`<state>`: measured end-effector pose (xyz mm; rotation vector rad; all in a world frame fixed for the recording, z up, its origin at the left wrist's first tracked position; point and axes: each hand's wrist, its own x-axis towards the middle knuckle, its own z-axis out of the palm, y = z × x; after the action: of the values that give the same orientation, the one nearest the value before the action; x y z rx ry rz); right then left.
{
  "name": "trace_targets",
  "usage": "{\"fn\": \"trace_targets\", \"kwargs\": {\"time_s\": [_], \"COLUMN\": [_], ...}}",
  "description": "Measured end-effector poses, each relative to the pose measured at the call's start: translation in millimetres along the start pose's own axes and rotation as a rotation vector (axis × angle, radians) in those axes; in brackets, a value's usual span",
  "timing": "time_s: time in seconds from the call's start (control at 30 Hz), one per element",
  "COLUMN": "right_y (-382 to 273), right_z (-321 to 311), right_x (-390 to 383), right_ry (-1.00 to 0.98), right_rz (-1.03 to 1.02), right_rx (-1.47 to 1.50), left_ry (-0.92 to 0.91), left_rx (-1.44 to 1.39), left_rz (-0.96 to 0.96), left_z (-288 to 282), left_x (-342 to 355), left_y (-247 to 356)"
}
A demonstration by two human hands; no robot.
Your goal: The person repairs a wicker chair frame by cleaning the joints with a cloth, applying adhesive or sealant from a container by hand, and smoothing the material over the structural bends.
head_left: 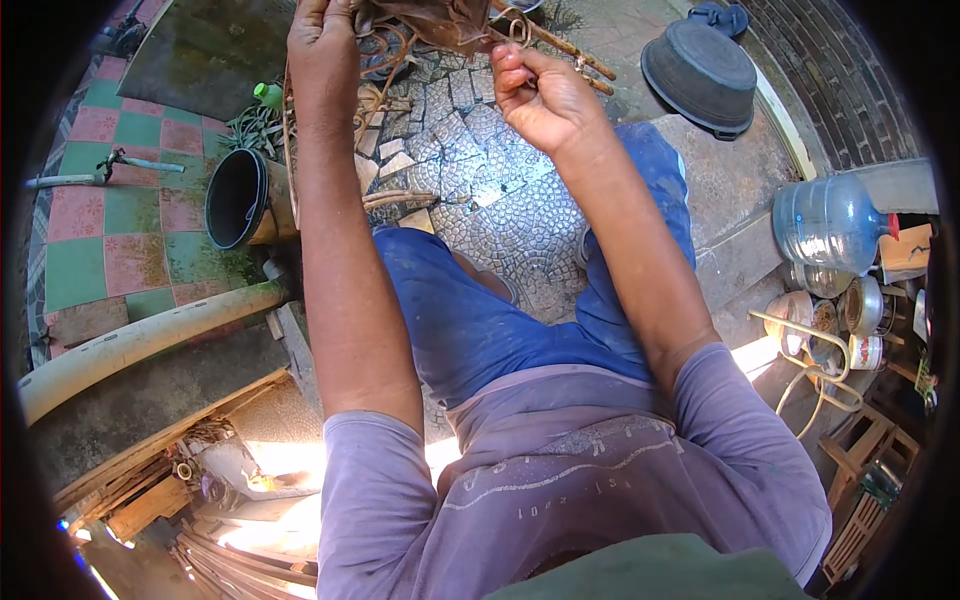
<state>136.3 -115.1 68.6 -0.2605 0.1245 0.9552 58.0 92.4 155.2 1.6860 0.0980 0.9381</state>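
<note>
At the top edge, my left hand [322, 28] is closed beside a crumpled brown, sheet-like material [425, 20], gripping it or something at its edge; the fingertips are partly cut off. My right hand [540, 100] has its fingers curled in a pinch just below the material's right end, with what it holds too small to make out. Near it are a thin looped piece [518, 30] and rusty rods [590, 75]. Thin tan strands [385, 95] hang and curve beside my left forearm.
A black bucket [232, 200] stands left beside a tiled ledge [140, 225] and pale pipe [150, 335]. Dark tubs [697, 80] sit upper right. A water jug [820, 225], pots [860, 305] and a bent metal frame [825, 390] are at right. Paved floor [530, 230] lies between my legs.
</note>
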Motion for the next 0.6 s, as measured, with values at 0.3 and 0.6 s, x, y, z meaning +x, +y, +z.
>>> {"fn": "trace_targets", "kwargs": {"time_s": [0.3,0.6], "right_y": [-21,-32], "right_z": [28,25], "right_x": [-42,-14], "right_ry": [0.099,-0.091], "right_rz": [-0.713,-0.973], "right_rx": [-0.747,-1.231], "left_ry": [-0.022,-0.035], "left_rx": [0.041,0.096], "left_rz": [0.003,-0.036], "left_z": [13,62], "left_x": [0,-9], "left_y": [-9,-10]}}
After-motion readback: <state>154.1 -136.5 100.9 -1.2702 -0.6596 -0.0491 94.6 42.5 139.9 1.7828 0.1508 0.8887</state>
